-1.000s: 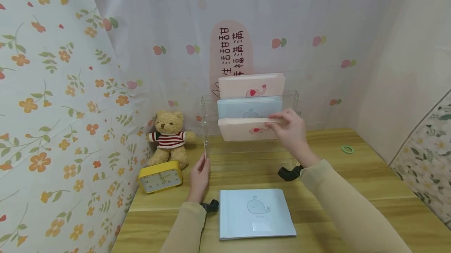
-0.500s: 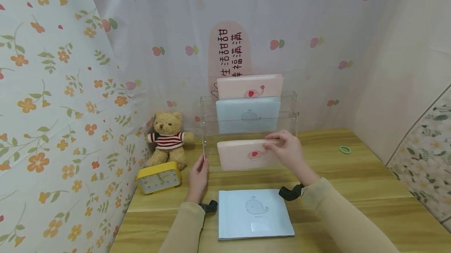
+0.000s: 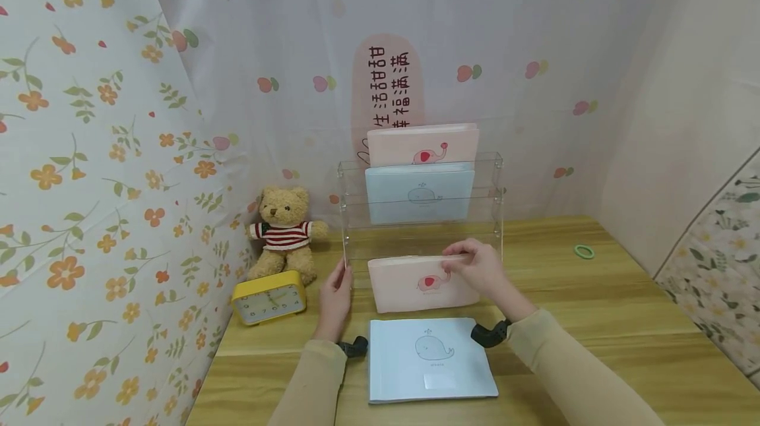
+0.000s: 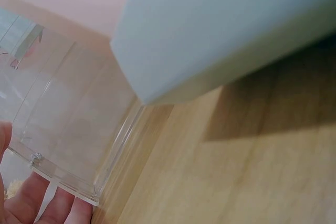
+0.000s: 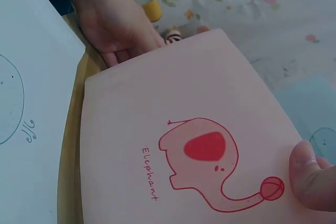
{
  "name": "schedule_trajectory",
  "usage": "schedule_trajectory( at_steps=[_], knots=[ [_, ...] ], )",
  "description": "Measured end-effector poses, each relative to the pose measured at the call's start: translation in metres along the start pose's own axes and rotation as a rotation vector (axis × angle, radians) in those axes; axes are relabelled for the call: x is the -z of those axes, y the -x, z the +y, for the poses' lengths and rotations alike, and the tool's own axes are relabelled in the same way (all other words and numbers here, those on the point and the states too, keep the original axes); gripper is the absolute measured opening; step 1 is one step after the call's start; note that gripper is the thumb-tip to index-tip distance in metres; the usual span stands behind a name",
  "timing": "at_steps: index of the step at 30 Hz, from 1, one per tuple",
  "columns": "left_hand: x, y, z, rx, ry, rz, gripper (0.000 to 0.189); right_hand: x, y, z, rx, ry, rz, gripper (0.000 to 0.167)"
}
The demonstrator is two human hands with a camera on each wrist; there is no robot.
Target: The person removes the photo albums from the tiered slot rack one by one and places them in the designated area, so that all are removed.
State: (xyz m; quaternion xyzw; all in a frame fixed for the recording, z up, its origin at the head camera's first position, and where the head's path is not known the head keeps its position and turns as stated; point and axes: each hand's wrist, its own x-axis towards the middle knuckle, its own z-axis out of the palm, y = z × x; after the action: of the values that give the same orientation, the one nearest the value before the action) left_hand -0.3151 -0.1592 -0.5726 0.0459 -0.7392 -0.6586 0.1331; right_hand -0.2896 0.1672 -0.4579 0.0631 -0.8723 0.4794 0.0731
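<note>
Pinching a pink elephant booklet point(image 3: 400, 286) near its top edge w/ the R hand point(image 3: 479, 272), thumb on the front cover, fingers mostly hidden behind. On that cover: red elephant outline, ball at trunk tip, word "Elephant". Located in front of the lower part of a clear rack point(image 3: 415, 238), nearly upright; impossible to tell whether touching the rack or the table point(image 3: 641, 320) underneath. Clasping the L side panel of the same rack w/ the L hand point(image 3: 335, 301), thumb on one side, fingers on the other.

Up in the rack's top tier, rearmost: a top pink booklet point(image 3: 398, 147) w/ matching elephant. In the tier below, slightly fwd: a pale-blue booklet point(image 3: 392, 198) w/ whale drawing. Flat on the table, directly in front of the rack: a 2nd blue booklet point(image 3: 398, 363), whale cover up. To L of the rack: seated teddy bear point(image 3: 286, 236), striped red/white top; also L but nearer the viewer, a yellow clock point(image 3: 270, 299). Well to R of the rack: small green ring point(image 3: 584, 258). Behind the rack: pale curtain point(image 3: 510, 30) w/ fruit-like prints, Chinese characters.
</note>
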Motion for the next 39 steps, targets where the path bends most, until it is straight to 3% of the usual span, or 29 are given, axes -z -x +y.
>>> schedule_trajectory(
  at_steps=[11,17,39],
  knots=[
    [-0.001,-0.001,-0.002,-0.013,-0.026,0.007,0.047,0.001,-0.005,0.016,-0.054,-0.008,-0.083,0.020],
    [0.000,-0.003,-0.004,-0.008,-0.033,0.012,0.047,0.000,-0.011,0.025,-0.006,0.028,-0.118,0.023],
    [0.000,-0.001,-0.003,0.027,-0.027,0.001,0.049,-0.010,-0.008,0.049,0.117,0.097,-0.102,0.024]
  ],
)
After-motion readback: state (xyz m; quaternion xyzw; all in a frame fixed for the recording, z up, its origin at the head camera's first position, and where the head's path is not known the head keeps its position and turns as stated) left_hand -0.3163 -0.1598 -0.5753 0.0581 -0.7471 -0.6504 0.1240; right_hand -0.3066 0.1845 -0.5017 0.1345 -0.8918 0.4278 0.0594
